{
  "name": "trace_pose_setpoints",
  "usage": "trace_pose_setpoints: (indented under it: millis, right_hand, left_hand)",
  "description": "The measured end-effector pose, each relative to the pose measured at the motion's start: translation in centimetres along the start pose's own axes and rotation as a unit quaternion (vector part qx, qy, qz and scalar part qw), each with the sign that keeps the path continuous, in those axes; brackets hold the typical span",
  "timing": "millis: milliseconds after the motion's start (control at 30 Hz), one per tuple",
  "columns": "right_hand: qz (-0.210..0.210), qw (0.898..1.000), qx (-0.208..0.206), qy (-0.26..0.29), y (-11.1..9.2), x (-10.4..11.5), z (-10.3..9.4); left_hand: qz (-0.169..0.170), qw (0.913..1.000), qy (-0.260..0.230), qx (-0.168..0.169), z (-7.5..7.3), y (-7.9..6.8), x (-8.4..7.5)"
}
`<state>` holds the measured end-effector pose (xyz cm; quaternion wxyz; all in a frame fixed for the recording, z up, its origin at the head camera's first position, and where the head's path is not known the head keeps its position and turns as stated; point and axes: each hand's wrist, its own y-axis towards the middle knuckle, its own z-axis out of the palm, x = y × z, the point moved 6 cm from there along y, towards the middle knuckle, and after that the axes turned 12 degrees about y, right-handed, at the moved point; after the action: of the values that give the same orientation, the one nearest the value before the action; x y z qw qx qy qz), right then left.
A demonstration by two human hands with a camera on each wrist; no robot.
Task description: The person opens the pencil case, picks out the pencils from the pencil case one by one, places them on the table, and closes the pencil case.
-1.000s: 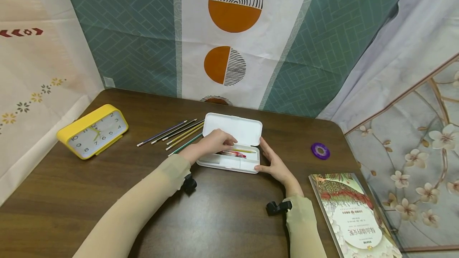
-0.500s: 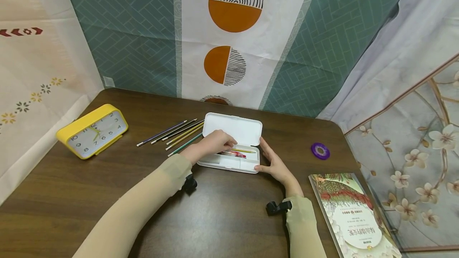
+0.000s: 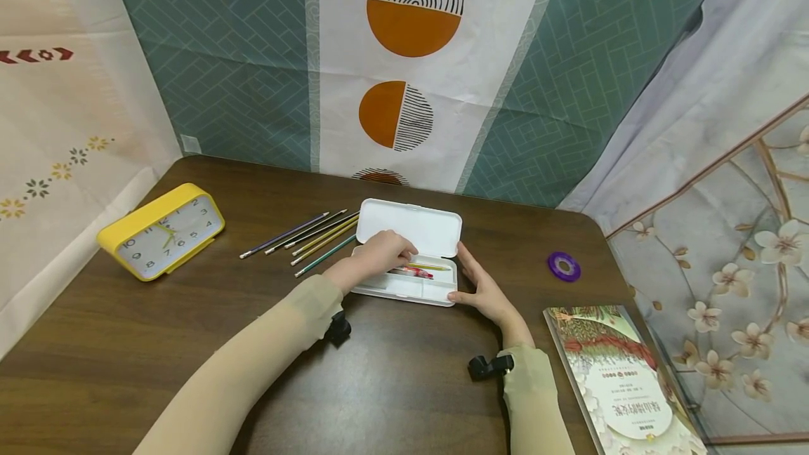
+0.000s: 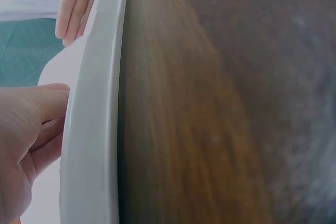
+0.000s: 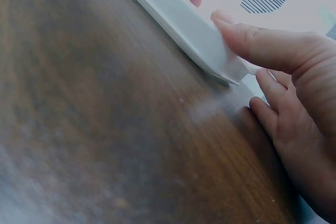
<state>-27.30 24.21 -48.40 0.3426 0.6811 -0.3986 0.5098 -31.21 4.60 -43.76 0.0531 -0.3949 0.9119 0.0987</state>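
Observation:
A white pencil case (image 3: 404, 289) lies open on the table, its lid (image 3: 411, 225) tilted back. Inside are a yellow pencil (image 3: 435, 268) and a red-and-clear pen (image 3: 413, 272), partly covered by my left hand (image 3: 381, 253). That hand reaches over the case's left part with bent fingers pointing down into it; in the left wrist view the case wall hides the fingertips, so whether they pinch anything is hidden. My right hand (image 3: 485, 290) holds the case's right end, thumb on the front corner and fingers along the side near the lid.
Several loose pencils (image 3: 316, 236) lie left of the case. Further left stands a yellow clock (image 3: 161, 232). A purple ring-shaped object (image 3: 564, 267) and a book (image 3: 626, 378) lie to the right. Hanging cloth (image 3: 253, 76) closes off the table's back.
My left hand and forearm have shifted very slightly to the right over the case. My right hand keeps its place at the case's right end.

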Motion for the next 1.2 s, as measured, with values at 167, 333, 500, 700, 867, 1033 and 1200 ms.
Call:
trace_pose_setpoints:
  millis: [167,333,500,700,867,1033,1200]
  right_hand:
    - [0.001,1.000,0.001,0.007,-0.09,-0.06,-0.03]
    - [0.005,1.000,0.000,0.009,-0.05,-0.02,0.00]
    - [0.007,1.000,-0.001,0.005,-0.04,0.10,0.01]
    - [0.002,1.000,0.000,0.001,-0.02,-0.05,-0.01]
    - [-0.003,1.000,0.003,0.003,-0.01,-0.03,0.04]
    - [0.000,1.000,0.001,0.002,0.01,-0.01,0.02]
    - [0.009,1.000,-0.001,0.005,-0.01,0.36,0.17]
  left_hand:
    - [-0.011,0.9999,-0.001,-0.006,0.01,-0.07,-0.10]
    - [-0.009,0.9999,-0.012,-0.007,-0.01,-0.08,-0.21]
    - [0.000,0.9999,-0.013,-0.006,0.03,0.04,-0.19]
    - [0.007,0.9999,-0.012,-0.004,0.00,0.03,-0.26]
    - [0.011,0.9998,-0.017,-0.003,-0.15,-0.10,-0.33]
    - [0.010,0.9997,-0.024,0.004,-0.09,-0.15,-0.26]
    - [0.008,0.9992,-0.036,0.012,-0.22,-0.25,-0.21]
